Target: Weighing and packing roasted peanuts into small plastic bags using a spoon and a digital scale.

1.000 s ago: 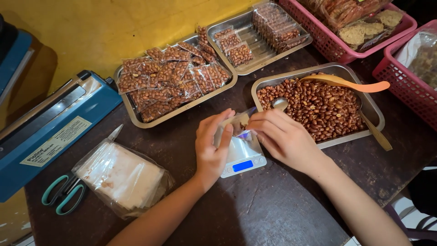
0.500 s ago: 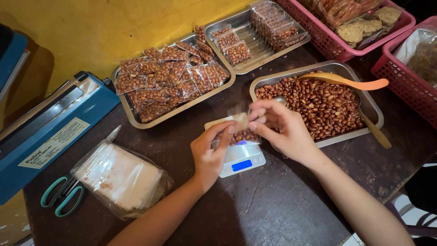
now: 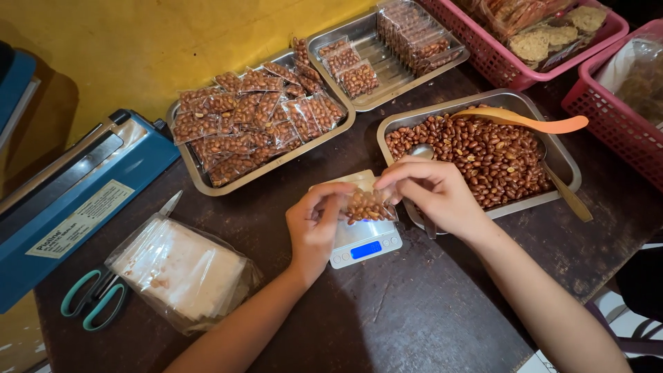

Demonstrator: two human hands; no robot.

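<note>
Both hands hold a small clear plastic bag of peanuts just above a small white digital scale with a lit blue display. My left hand pinches the bag's left edge. My right hand pinches its top right edge and also holds a metal spoon, whose bowl pokes out above the fingers. Right behind the hands sits a metal tray of loose peanuts with an orange scoop lying in it.
A metal tray of filled peanut bags and a second tray lie farther back. Pink baskets stand at the right. A blue heat sealer, teal scissors and a pack of empty bags are on the left.
The hands have lifted the small bag off the scale and pulled it toward me; the scale's display is now uncovered.
</note>
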